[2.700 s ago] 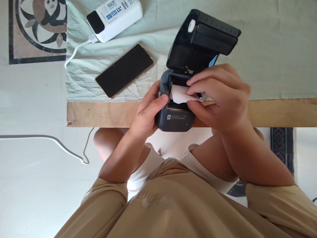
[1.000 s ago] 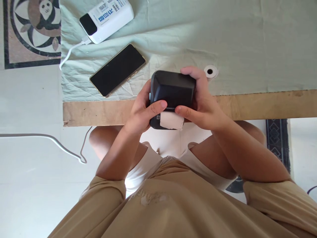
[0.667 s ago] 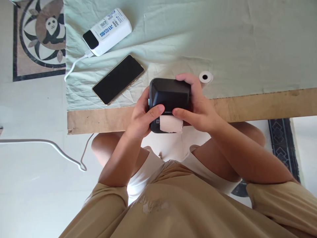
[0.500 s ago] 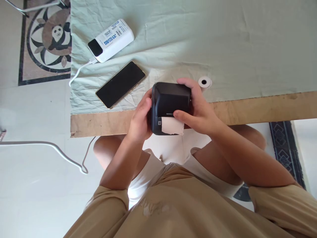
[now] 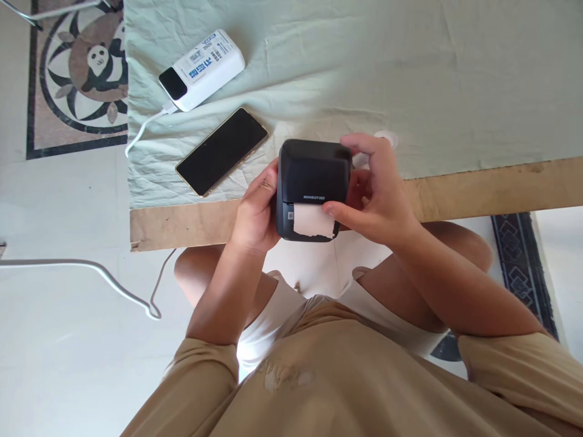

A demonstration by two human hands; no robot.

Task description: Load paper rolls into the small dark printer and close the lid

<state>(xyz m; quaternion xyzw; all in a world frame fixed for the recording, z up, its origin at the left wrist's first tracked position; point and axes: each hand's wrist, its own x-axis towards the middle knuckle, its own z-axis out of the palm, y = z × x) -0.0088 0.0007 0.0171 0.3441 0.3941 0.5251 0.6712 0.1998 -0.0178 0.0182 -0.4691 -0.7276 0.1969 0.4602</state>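
— Since a few seconds back, what has changed in the head view?

— Then the label printer (image 5: pixel 313 188) stood open, its lid tipped up, with the right hand (image 5: pixel 378 194) feeding paper into the bay. Now the lid is down and a paper strip (image 5: pixel 312 220) hangs out of the front slot. The camera has drifted a little as well, and the empty paper core (image 5: pixel 388 138) that showed on the cloth a moment ago is mostly hidden behind the right fingers.

— How are the hands set?

— The left hand (image 5: pixel 255 209) wraps the printer's left flank, fingers closed on the casing. The right hand cups the right side, fingers arched over the top rear corner, thumb lying at the right edge of the strip. Both hold the printer.

— Where is it, exactly?

— Between the two palms, at the near edge of the worktop (image 5: pixel 478 188), front face overhanging towards the lap.

— How would this step go well?

— My judgement: keep the left grip firm so the body does not twist, and handle the strip square to the slot, so it stays flat rather than skewing.

— Anything else nearby?

— A smartphone (image 5: pixel 222 151) lies face up to the left on the green cloth (image 5: pixel 410 73), and beyond it a white power bank (image 5: pixel 203 68) with its cable (image 5: pixel 141 127) running off the edge.
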